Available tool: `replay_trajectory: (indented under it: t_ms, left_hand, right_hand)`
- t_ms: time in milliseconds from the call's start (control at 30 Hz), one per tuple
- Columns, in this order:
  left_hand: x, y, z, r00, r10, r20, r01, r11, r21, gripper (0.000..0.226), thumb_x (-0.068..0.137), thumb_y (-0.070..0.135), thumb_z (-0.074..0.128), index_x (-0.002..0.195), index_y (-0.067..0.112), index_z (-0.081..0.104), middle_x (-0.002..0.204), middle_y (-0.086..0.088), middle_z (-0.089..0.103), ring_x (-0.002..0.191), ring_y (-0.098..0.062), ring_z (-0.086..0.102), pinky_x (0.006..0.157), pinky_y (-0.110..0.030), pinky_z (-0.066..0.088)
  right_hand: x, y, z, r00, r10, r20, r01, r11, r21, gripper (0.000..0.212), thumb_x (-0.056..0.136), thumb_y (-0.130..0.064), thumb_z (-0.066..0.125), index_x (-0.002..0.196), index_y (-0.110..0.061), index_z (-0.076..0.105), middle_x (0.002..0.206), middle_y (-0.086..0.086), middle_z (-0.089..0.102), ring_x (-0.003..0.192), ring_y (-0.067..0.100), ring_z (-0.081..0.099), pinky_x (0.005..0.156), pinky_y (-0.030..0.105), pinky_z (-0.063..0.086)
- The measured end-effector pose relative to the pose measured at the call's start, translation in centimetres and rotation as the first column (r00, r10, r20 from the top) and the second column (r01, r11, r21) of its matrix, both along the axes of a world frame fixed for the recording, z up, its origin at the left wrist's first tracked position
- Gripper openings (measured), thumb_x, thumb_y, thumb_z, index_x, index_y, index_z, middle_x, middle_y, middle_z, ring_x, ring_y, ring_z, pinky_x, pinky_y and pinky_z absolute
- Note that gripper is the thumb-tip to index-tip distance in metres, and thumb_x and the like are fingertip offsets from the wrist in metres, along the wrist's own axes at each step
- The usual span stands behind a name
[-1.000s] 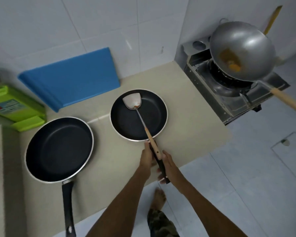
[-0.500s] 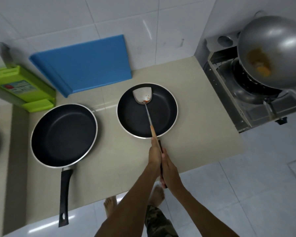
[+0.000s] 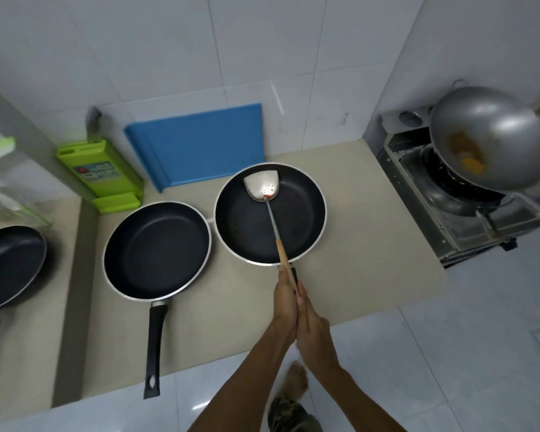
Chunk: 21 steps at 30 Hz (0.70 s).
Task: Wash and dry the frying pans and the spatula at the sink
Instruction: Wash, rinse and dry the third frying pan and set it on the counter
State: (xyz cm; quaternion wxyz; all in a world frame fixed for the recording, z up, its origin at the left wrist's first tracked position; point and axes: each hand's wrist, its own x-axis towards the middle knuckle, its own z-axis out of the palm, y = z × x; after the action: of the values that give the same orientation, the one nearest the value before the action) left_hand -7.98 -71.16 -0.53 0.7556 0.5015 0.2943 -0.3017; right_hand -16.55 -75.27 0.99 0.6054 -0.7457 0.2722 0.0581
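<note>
Both bare forearms angle in from the bottom edge and meet at lower centre. Left hand (image 3: 283,296) and right hand (image 3: 313,322) are pressed side by side, backs up. The left grips the spatula (image 3: 273,224) handle; the right's fingers are hidden.

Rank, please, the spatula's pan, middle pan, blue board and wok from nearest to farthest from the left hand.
1. Spatula's pan, just beyond the left hand.
2. Middle pan, to the left.
3. Blue board, against the wall.
4. Wok, far right.

Black, upright: left pan (image 3: 10,269), middle pan (image 3: 156,249), right pan (image 3: 296,219); steel spatula (image 3: 262,189) blade inside right pan.
</note>
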Motion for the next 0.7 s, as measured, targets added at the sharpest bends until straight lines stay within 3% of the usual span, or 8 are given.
replay_trajectory:
  t_ms: [133, 233, 333, 400, 500, 567, 633, 700]
  left_hand:
    - [-1.2, 5.9, 3.6, 0.998, 0.037, 0.048, -0.036, 0.999, -0.007, 0.052, 0.106, 0.054, 0.041, 0.078, 0.015, 0.062, 0.061, 0.0, 0.054, 0.059, -0.01, 0.054, 0.061, -0.024, 0.051]
    - [-2.1, 11.9, 5.9, 0.995, 0.064, 0.072, -0.064, 0.998, -0.002, 0.051, 0.106, 0.054, 0.04, 0.077, 0.016, 0.058, 0.061, 0.001, 0.054, 0.057, -0.009, 0.053, 0.057, -0.022, 0.05]
    - [-3.5, 19.2, 7.7, 0.986, 0.075, 0.151, -0.079, 0.997, 0.017, 0.051, 0.105, 0.058, 0.038, 0.083, 0.015, 0.056, 0.065, 0.0, 0.053, 0.057, -0.008, 0.053, 0.056, -0.022, 0.049]
    - [-4.4, 24.5, 9.2, 0.969, 0.116, 0.219, -0.126, 0.991, 0.032, 0.053, 0.106, 0.056, 0.036, 0.087, 0.015, 0.063, 0.072, 0.0, 0.061, 0.063, -0.008, 0.06, 0.063, -0.023, 0.052]
    - [-5.9, 32.5, 11.4, 0.929, 0.163, 0.333, -0.188, 0.981, 0.044, 0.055, 0.106, 0.058, 0.035, 0.128, 0.019, 0.067, 0.119, 0.004, 0.074, 0.116, -0.015, 0.066, 0.103, -0.033, 0.052]
    - [-6.8, 37.9, 12.6, 0.917, 0.205, 0.342, -0.25, 0.964, 0.093, 0.053, 0.106, 0.056, 0.035, 0.129, 0.02, 0.066, 0.119, 0.005, 0.073, 0.114, -0.013, 0.066, 0.1, -0.029, 0.052]
    - [-7.3, 42.8, 13.1, 0.911, 0.238, 0.337, -0.3, 0.943, 0.145, 0.055, 0.106, 0.056, 0.033, 0.129, 0.017, 0.065, 0.115, 0.002, 0.07, 0.108, -0.014, 0.065, 0.098, -0.03, 0.051]
    - [-7.8, 47.2, 13.7, 0.9, 0.28, 0.334, -0.351, 0.92, 0.174, 0.053, 0.106, 0.058, 0.033, 0.122, 0.02, 0.065, 0.114, -0.001, 0.069, 0.107, -0.015, 0.064, 0.1, -0.032, 0.05]
  right_hand:
    - [-0.8, 5.7, 3.8, 0.996, 0.081, 0.043, -0.079, 0.996, -0.028, 0.029, 0.091, -0.059, 0.029, 0.107, -0.055, 0.052, 0.061, -0.003, 0.064, 0.048, 0.004, 0.059, 0.047, 0.019, 0.044]
    - [-1.7, 11.3, 5.4, 0.986, 0.131, 0.106, -0.12, 0.987, -0.104, 0.039, 0.091, -0.06, 0.027, 0.124, -0.052, 0.045, 0.06, -0.005, 0.063, 0.051, 0.005, 0.062, 0.048, 0.022, 0.049]
    - [-2.7, 18.1, 6.4, 0.973, 0.176, 0.15, -0.154, 0.977, -0.147, 0.066, 0.089, -0.072, 0.025, 0.144, -0.041, 0.042, 0.071, -0.004, 0.067, 0.063, 0.012, 0.067, 0.067, 0.04, 0.062]
    - [-3.5, 23.1, 7.5, 0.96, 0.221, 0.17, -0.199, 0.97, -0.14, 0.07, 0.09, -0.072, 0.022, 0.149, -0.039, 0.038, 0.076, -0.009, 0.067, 0.068, 0.006, 0.067, 0.07, 0.036, 0.063]
    - [-4.1, 30.7, 9.3, 0.934, 0.305, 0.187, -0.286, 0.95, -0.124, 0.061, 0.094, -0.067, 0.019, 0.15, -0.047, 0.034, 0.092, 0.004, 0.074, 0.079, 0.017, 0.073, 0.067, 0.033, 0.063]
    - [-4.5, 35.5, 10.2, 0.917, 0.349, 0.195, -0.335, 0.937, -0.102, 0.073, 0.09, -0.077, 0.017, 0.151, -0.043, 0.039, 0.1, 0.01, 0.074, 0.091, 0.024, 0.073, 0.077, 0.04, 0.062]
    - [-4.8, 40.0, 10.7, 0.883, 0.413, 0.223, -0.396, 0.91, -0.118, 0.065, 0.094, -0.07, 0.018, 0.152, -0.046, 0.035, 0.094, 0.016, 0.073, 0.086, 0.026, 0.073, 0.074, 0.042, 0.061]
    - [-4.9, 44.0, 11.3, 0.851, 0.467, 0.241, -0.457, 0.884, -0.101, 0.059, 0.096, -0.066, 0.018, 0.15, -0.049, 0.034, 0.084, 0.007, 0.073, 0.079, 0.019, 0.072, 0.07, 0.036, 0.061]
